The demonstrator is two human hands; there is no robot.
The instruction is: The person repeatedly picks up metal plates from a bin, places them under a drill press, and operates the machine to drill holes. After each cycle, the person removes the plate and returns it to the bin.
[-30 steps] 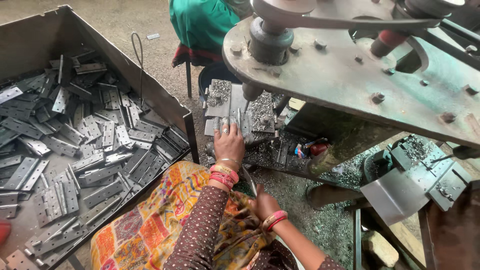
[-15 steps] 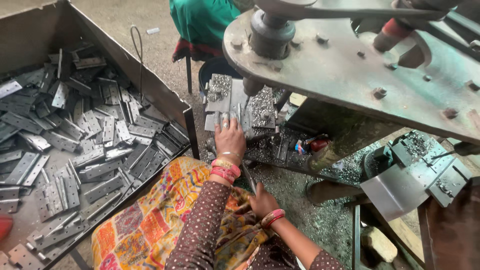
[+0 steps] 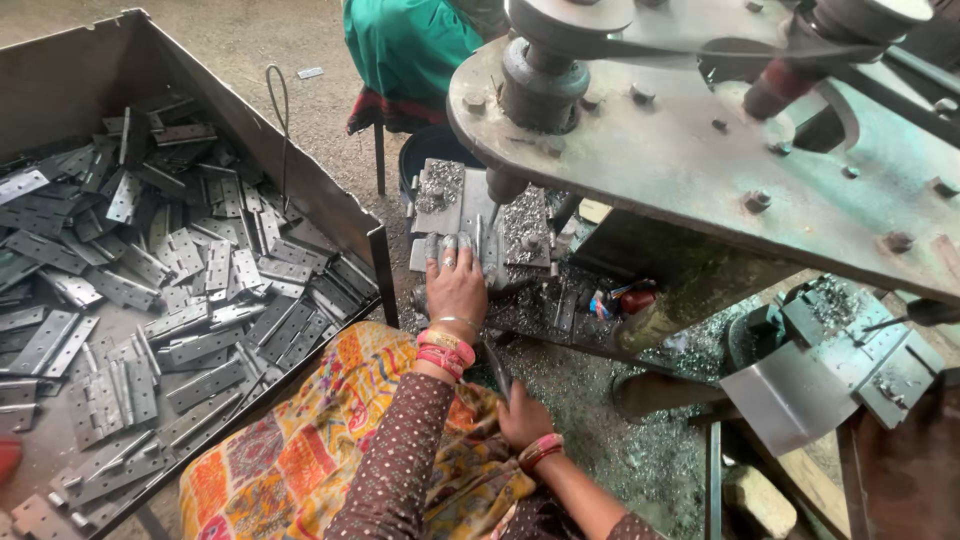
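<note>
Barely anything has been shifted since the earlier frame: the left hand (image 3: 456, 290) is kept pressed flat, fingers spread, on the grey metal hinge plate (image 3: 478, 248) lying on the press surface (image 3: 520, 225) under the punch head (image 3: 505, 185). Nothing is gripped, just pinned down. A thin metal rod (image 3: 497, 368) is seemingly held closed in the right hand (image 3: 522, 415) by the lap. Shiny swarf is piled around, and flat hinges (image 3: 180, 290) are heaped in the steel bin (image 3: 90, 70) at left
</note>
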